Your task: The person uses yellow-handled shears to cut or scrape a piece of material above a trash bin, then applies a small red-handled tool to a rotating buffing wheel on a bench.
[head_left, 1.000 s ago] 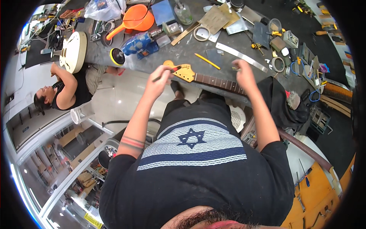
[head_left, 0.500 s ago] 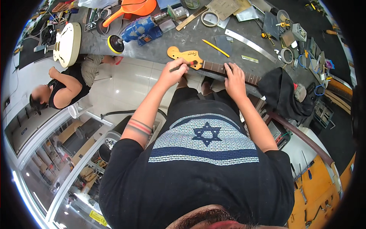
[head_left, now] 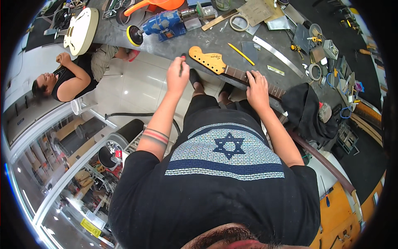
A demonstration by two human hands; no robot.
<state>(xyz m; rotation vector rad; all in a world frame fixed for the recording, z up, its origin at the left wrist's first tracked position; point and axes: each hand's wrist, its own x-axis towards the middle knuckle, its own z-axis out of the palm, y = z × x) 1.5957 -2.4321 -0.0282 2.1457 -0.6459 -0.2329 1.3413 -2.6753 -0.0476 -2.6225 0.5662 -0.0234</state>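
Note:
A guitar neck lies slantwise along the bench edge, its dark fretboard [head_left: 236, 73] joined to a bare amber headstock [head_left: 206, 60] with a row of peg holes. My right hand [head_left: 258, 92] holds the neck partway along, fingers over the fretboard. Its thumb is hidden. My left hand [head_left: 178, 77] is off to the left of the headstock, closed around a small brush [head_left: 183, 56] with a dark tip and a reddish band. The brush is apart from the wood. The far end of the neck runs to a black cloth [head_left: 304, 110].
Behind the neck lie a yellow pencil [head_left: 241, 54], a steel ruler [head_left: 278, 56] and a tape roll [head_left: 239, 23]. A blue motor [head_left: 163, 25] with a polishing pad [head_left: 134, 35] stands left of them. Another person [head_left: 74, 79] is at the far left, near a cream guitar body [head_left: 81, 31].
My left hand has moved left, lifting the brush away from the headstock. My right hand stays on the neck. The other person has brought their hands together.

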